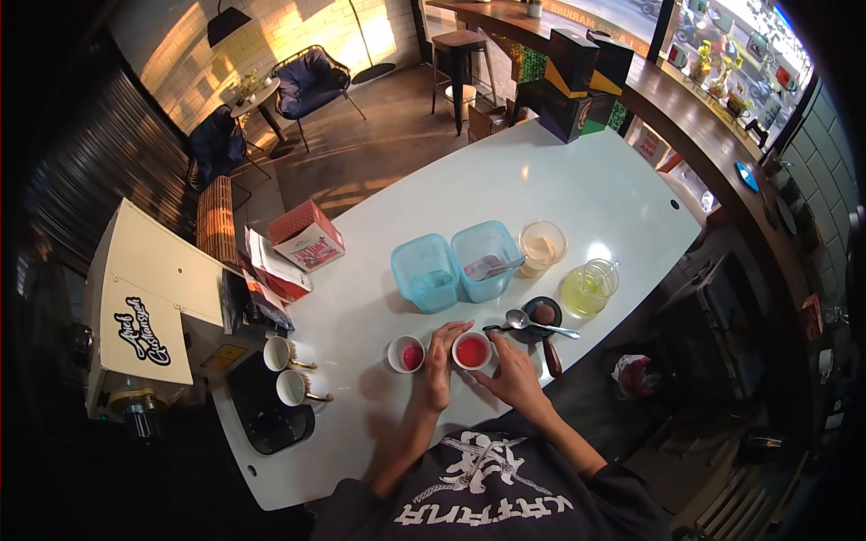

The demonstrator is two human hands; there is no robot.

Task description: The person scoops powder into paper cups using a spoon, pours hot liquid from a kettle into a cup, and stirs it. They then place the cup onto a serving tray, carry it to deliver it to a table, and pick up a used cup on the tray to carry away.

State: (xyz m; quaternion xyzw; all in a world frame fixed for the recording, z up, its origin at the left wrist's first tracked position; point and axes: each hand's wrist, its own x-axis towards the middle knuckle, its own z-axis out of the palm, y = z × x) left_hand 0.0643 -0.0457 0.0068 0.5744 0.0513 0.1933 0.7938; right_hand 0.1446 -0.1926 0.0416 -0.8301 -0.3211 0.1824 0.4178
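On a glossy white tabletop with rounded corners (388, 216), leans in from the near edge, wearing a dark shirt with white lettering (487, 478). Curls the right hand (512, 374) around the right side of a small round white cup (472, 369) of red liquid, with fingers and thumb closed against it. Holds the left hand (439, 365) along the cup's left side, fingers straight, close together and uncurled; hard to tell whether touching it. Just left of that hand, has a similar white cup with pink contents (397, 348). Right of the hands, has a shiny metal spoon (546, 326) across a round black tool with a wooden handle (552, 356). Well to the left, near a cream-coloured machine with black script (144, 279), has two white mugs with gold-coloured handles (290, 389). Beyond the hands, has two translucent light-blue plastic tubs (431, 299) side by side, then, to their right, a clear glass of tan contents (539, 252) and a clear glass jug of yellow-green liquid (585, 296). Farther off, has a red-and-white carton (308, 236), stacked black boxes (568, 117) at the far end, and navy-cushioned chairs (311, 81) on the floor behind.
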